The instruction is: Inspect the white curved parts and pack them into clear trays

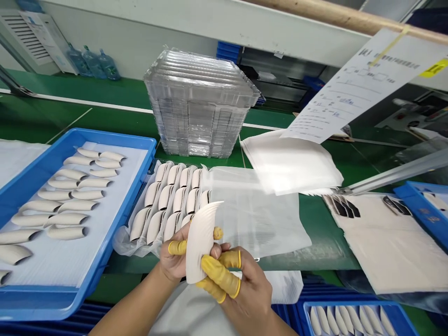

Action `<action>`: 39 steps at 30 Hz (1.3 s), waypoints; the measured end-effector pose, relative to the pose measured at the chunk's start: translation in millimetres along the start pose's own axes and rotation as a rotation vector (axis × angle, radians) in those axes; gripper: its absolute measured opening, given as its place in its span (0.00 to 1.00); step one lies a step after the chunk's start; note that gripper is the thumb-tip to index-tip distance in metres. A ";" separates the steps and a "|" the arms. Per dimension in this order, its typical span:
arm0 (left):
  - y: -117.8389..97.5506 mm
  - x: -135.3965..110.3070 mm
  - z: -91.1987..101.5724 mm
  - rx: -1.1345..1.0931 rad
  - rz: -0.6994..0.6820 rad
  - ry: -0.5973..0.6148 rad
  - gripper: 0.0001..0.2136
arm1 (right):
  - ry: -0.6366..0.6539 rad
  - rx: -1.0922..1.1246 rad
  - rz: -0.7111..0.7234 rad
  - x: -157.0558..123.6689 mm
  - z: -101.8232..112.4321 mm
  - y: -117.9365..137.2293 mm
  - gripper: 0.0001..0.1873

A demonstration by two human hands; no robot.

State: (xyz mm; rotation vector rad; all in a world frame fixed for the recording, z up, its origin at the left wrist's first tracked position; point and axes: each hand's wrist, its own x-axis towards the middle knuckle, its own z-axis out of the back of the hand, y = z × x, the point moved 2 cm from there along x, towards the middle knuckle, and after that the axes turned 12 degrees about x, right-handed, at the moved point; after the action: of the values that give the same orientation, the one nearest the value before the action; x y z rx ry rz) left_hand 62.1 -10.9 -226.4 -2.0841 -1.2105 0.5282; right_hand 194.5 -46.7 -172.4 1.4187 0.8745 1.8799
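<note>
Cream curved piece [199, 238]: held up, tilted, between both hands, before the packed rows [165, 198].
Left hand [174, 261]: gripping it from behind.
Right hand [251, 280]: fingers closed on its lower right edge.
Yellow finger cots [224, 276]: could slip if smooth, dropping the piece.
Pointed upper tip [214, 208]: unsupported; a knock might bend it.
Packed rows: near; a fall could disturb them.

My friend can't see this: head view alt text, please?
A person's left hand and right hand, in yellow finger covers, hold a curved cream piece. Similar pieces lie in a blue tray at left; behind, stacked clear trays.
</note>
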 end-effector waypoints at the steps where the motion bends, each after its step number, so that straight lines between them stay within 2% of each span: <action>1: -1.0 0.4 -0.1 -0.014 -0.009 -0.003 0.21 | 0.006 -0.002 0.002 0.0 0.9 -0.4 0.31; 4: -6.4 1.3 2.1 -0.018 -0.048 -0.063 0.24 | 0.012 -0.029 -0.029 1.2 5.4 -6.6 0.32; 8: -14.7 -2.5 6.1 0.203 -0.129 -0.169 0.38 | -0.035 -0.059 -0.188 3.5 8.1 -20.9 0.30; 12: -15.4 -12.4 3.9 0.354 -0.203 -0.248 0.39 | -0.031 0.093 -0.353 3.7 0.6 -33.1 0.25; 16: -12.6 -16.9 3.9 0.425 -0.229 -0.297 0.39 | -0.047 0.306 -0.496 1.2 -4.0 -43.1 0.28; 18: -14.2 -14.3 9.6 0.443 -0.273 -0.339 0.35 | -0.008 0.530 -0.633 -1.9 -6.2 -47.1 0.29; 22: -20.1 -3.4 29.7 0.432 -0.352 -0.502 0.16 | 0.138 0.962 -0.946 -12.4 -16.8 -46.4 0.34; 24: -20.5 3.3 37.5 0.367 -0.363 -0.515 0.15 | 0.144 1.097 -1.028 -17.1 -23.5 -44.1 0.35; 27: -16.0 13.7 42.4 0.216 -0.293 -0.480 0.21 | 0.060 1.228 -1.113 -21.2 -30.9 -44.8 0.32; 30: -9.8 24.1 41.5 0.175 -0.227 -0.511 0.22 | -0.030 1.309 -1.188 -23.0 -32.6 -51.8 0.26; 36: 6.0 44.7 38.7 0.321 -0.155 -0.629 0.24 | -0.148 1.323 -1.182 -23.5 -29.4 -72.2 0.22; 39: 8.6 50.5 48.0 0.448 -0.114 -0.659 0.25 | -0.197 1.304 -1.176 -19.5 -28.8 -82.0 0.22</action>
State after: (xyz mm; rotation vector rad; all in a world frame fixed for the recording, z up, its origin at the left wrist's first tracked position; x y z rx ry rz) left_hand 61.9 46.4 -266.9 -1.4854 -1.3847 1.3639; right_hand 178.0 -17.9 -255.1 1.0920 2.3153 0.1527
